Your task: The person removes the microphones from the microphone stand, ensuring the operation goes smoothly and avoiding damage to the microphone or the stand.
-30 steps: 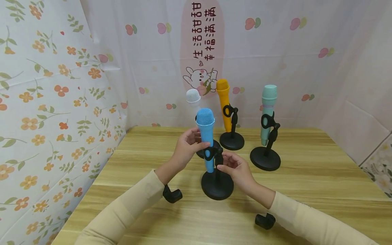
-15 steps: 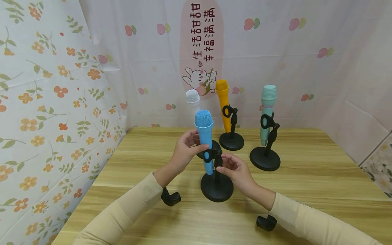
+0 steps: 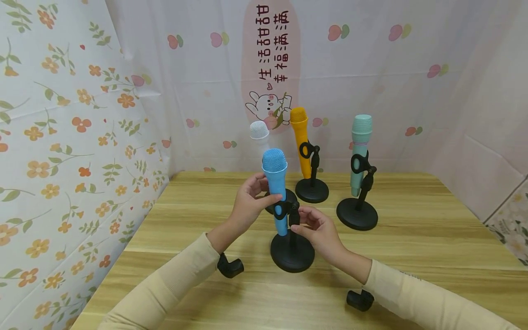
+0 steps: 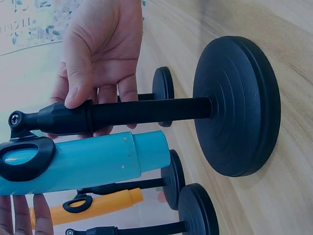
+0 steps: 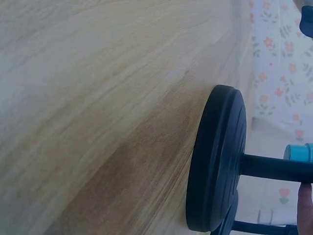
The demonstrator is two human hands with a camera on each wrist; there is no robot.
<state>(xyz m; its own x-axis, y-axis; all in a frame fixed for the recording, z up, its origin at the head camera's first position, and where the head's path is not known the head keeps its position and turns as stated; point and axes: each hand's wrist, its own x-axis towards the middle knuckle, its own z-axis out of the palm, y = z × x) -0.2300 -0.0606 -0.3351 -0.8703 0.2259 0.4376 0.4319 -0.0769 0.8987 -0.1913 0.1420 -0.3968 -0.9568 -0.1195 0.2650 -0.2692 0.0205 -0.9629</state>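
Item 1: blue microphone (image 3: 277, 190), upright in the black clip (image 3: 280, 208) of the nearest stand (image 3: 292, 250), at the centre of the wooden table (image 3: 412, 247). The left hand (image 3: 247, 204) comes in from 8 o'clock and curls its fingers and thumb round the microphone's body just under the mesh head. The right hand (image 3: 319, 229), from 4 o'clock, pinches the stand's black post just below the clip joint; the left wrist view shows its thumb (image 4: 73, 81) lying over the post's collar and its fingers behind the post. The stand's round base sits flat on the wood.

Item 2: white microphone (image 3: 259, 130), directly behind the blue one at 12 o'clock, largely hidden by it and by the left hand; only its mesh head and part of its base (image 3: 288, 196) show.

Item 3: orange microphone (image 3: 301, 140), clipped in its own black stand (image 3: 312, 189), at 1 o'clock from the blue one, just beside the white one's base.

Item 4: teal microphone (image 3: 360, 151), in a third black stand (image 3: 357, 213), at 2 o'clock and well apart from the right hand.

Item 5: two black wrist-worn mounts, one under the left forearm (image 3: 230, 266) at 8 o'clock and one under the right forearm (image 3: 360, 300) at 5 o'clock.

Surround: flower-printed sheet (image 3: 62, 137) along the 9 o'clock side; pale sheet with a rabbit drawing (image 3: 268, 105) across 12 o'clock.
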